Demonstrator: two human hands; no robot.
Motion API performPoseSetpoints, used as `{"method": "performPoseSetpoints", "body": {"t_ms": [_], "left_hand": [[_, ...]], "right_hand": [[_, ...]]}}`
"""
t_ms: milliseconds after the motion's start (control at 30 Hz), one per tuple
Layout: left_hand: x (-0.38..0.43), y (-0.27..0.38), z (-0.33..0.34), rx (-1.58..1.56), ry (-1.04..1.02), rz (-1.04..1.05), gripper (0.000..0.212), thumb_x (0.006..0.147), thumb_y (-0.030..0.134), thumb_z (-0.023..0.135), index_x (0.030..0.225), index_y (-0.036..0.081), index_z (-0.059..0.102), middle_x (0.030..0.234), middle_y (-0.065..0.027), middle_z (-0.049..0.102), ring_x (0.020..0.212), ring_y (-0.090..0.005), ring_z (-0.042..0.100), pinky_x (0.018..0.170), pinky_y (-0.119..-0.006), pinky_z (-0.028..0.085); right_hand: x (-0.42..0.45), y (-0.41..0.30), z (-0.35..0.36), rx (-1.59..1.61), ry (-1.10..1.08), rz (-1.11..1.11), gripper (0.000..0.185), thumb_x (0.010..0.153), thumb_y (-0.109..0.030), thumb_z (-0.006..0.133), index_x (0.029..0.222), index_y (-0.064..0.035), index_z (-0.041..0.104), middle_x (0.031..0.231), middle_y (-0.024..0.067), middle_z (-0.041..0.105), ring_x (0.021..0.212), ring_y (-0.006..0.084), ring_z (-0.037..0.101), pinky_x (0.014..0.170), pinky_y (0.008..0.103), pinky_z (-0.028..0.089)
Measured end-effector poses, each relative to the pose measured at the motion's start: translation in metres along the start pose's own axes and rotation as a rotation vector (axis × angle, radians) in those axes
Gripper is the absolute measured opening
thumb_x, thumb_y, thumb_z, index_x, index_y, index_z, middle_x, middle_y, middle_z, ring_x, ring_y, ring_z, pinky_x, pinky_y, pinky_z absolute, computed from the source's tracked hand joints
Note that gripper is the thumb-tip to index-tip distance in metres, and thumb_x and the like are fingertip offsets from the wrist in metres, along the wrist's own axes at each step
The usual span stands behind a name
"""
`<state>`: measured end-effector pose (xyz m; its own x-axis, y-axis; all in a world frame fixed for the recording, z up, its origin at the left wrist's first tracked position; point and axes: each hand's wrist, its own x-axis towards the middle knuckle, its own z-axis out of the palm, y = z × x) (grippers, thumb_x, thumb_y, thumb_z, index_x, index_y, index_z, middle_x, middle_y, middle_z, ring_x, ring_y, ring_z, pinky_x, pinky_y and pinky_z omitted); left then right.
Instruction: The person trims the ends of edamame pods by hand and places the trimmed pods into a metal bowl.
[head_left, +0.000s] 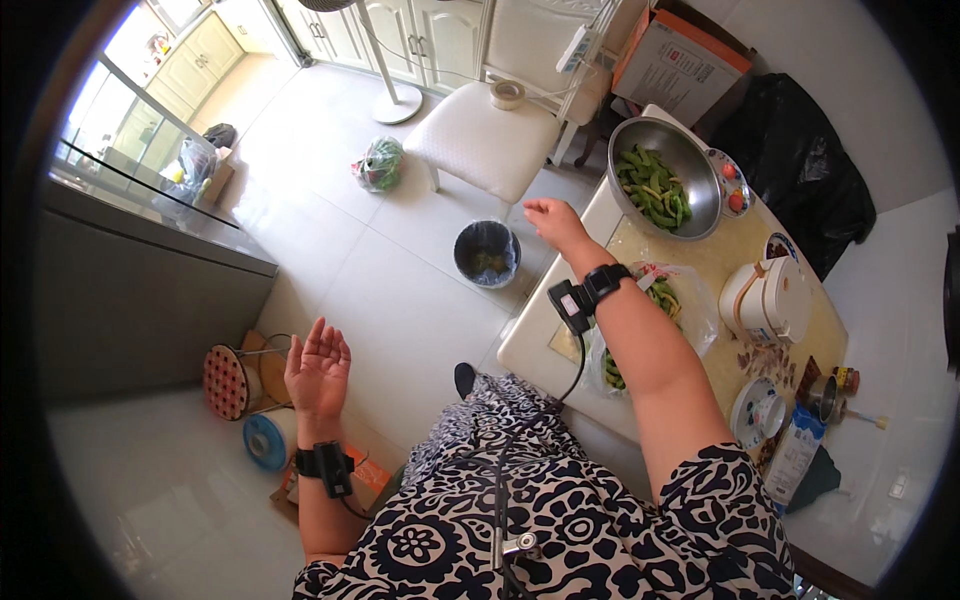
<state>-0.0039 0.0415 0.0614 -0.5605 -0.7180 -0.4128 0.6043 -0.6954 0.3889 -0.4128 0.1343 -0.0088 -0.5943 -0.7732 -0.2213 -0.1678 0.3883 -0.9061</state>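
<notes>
My left hand (319, 369) is raised palm up at the left, fingers apart, with nothing in it. My right hand (555, 223) reaches out past the table's edge, above and to the right of a lined trash bin (487, 253); its fingers are bent together, and whether they hold anything is not visible. To its right, a steel bowl (703, 196) of green bean pods (651, 184) stands on the table (534, 343). Under my right forearm lies a clear plastic bag (697, 304) with more pods, partly hidden by the arm.
A white chair (487, 139) with a tape roll (508, 94) stands ahead. A bagged bundle of greens (379, 163) lies on the floor near a fan base (397, 104). On the table are a white rice cooker (780, 300) and a plate (752, 409). A checkered stool (225, 382) lies at left.
</notes>
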Motion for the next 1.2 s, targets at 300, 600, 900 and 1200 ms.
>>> {"method": "performPoseSetpoints", "body": {"t_ms": [300, 600, 900, 1200], "left_hand": [[0.019, -0.027, 0.005, -0.012, -0.086, -0.091, 0.042, 0.090, 0.029, 0.045, 0.117, -0.003, 0.046, 0.104, -0.0120, 0.055, 0.099, -0.0209, 0.051, 0.089, -0.032, 0.041], [0.003, -0.126, 0.058, 0.049, -0.135, -0.212, 0.040, 0.090, 0.029, 0.043, 0.116, -0.001, 0.047, 0.101, -0.0118, 0.057, 0.097, -0.0216, 0.052, 0.089, -0.032, 0.041], [-0.043, -0.229, 0.085, 0.218, -0.141, -0.281, 0.035, 0.090, 0.026, 0.044, 0.111, -0.001, 0.050, 0.097, -0.0110, 0.058, 0.094, -0.0216, 0.054, 0.085, -0.032, 0.043], [-0.093, -0.286, 0.082, 0.254, -0.069, -0.301, 0.032, 0.090, 0.024, 0.042, 0.109, -0.001, 0.050, 0.094, -0.0110, 0.058, 0.091, -0.0216, 0.055, 0.084, -0.032, 0.044]], "right_hand": [[-0.058, -0.056, -0.074, 0.288, -0.068, 0.022, 0.020, 0.087, -0.015, 0.049, 0.096, -0.0011, 0.060, 0.084, 0.0049, 0.062, 0.077, 0.0107, 0.060, 0.064, 0.0219, 0.047], [-0.197, 0.039, -0.161, -0.012, -0.047, 0.032, 0.018, 0.083, -0.016, 0.055, 0.092, -0.0012, 0.060, 0.074, 0.0022, 0.060, 0.065, 0.0088, 0.055, 0.059, 0.0227, 0.044], [-0.230, 0.063, -0.125, -0.391, -0.166, -0.161, 0.026, 0.075, -0.028, 0.063, 0.084, -0.0051, 0.056, 0.079, 0.0095, 0.059, 0.074, 0.0265, 0.057, 0.064, 0.0353, 0.045], [-0.221, 0.098, -0.132, -0.279, -0.091, -0.240, 0.017, 0.078, -0.019, 0.058, 0.085, -0.0030, 0.056, 0.076, 0.0119, 0.061, 0.070, 0.0272, 0.060, 0.062, 0.0357, 0.046]]}}
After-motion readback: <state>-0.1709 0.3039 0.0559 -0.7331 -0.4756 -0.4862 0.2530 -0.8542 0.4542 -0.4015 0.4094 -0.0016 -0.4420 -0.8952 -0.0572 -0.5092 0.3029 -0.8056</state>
